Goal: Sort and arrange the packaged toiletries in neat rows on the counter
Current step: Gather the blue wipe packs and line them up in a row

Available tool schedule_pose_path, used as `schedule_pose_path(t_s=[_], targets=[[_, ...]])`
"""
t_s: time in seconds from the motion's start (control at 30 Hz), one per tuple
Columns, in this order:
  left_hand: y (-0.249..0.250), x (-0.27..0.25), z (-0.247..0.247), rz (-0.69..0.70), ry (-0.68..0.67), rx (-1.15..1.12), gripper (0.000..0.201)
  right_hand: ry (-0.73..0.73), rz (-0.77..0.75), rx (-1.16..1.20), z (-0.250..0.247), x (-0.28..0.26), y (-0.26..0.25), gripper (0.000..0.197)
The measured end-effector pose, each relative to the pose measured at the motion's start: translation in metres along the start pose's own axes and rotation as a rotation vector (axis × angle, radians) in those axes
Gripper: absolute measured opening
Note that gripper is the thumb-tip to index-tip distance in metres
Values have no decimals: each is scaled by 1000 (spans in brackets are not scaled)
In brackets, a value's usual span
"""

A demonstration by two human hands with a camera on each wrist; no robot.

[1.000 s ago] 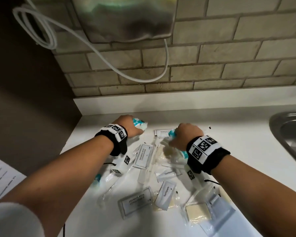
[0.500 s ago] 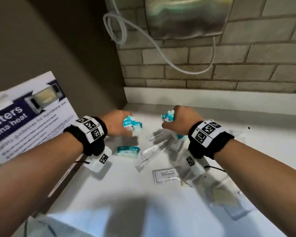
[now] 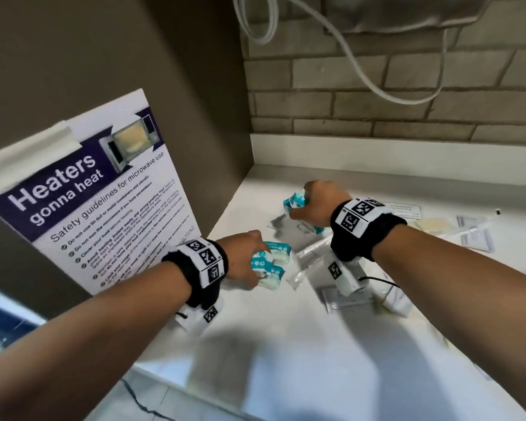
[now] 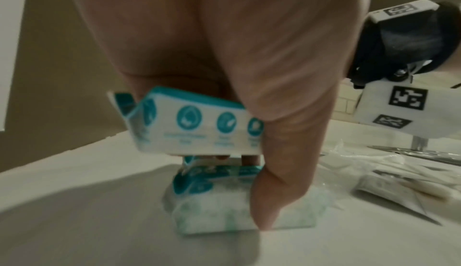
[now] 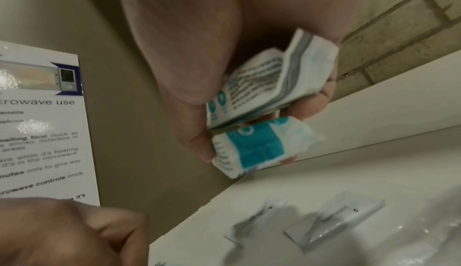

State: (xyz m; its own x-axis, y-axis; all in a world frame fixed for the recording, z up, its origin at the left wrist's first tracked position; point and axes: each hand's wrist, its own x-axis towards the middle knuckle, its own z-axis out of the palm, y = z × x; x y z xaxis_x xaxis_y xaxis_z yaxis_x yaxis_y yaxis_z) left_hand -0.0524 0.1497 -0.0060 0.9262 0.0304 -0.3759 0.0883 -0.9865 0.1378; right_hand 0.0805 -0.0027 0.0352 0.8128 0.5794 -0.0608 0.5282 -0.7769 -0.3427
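Left hand: curled round 1 teal-and-white packet, held tilted just above the counter; thumb tip touching a 2nd teal packet lying flat on the counter beneath.
Right hand: raised over the counter near the back corner, gripping 2 teal-and-white packets, 1 stacked over the other, between thumb and fingers.
Teal packets at left hand, head view: 3 seem to show in 1 cluster; the exact count is blurred.
Clear sachets: 2 lying below the right hand, near each other; more spread to the right, too blurred to count.
Counter: white, holding all loose items.
Poster: 1, on microwave safety, fixed to the brown side panel left of the counter.
Wall: brick-pattern, with 1 white cable looping across it.
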Motion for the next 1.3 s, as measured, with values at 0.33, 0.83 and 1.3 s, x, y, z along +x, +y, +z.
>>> schedule_pose_path(t_s=[0.33,0.83,1.3], targets=[[-5,-8,-14,78,-10,-197,57,20,7,-13,9,8,-12,38],[-3,2,6,85,17,-50,76,-4,0,-7,10,2,-3,35],[-3,82,-55,-121,113,-157,44,55,113,15,-10,24,28,37]])
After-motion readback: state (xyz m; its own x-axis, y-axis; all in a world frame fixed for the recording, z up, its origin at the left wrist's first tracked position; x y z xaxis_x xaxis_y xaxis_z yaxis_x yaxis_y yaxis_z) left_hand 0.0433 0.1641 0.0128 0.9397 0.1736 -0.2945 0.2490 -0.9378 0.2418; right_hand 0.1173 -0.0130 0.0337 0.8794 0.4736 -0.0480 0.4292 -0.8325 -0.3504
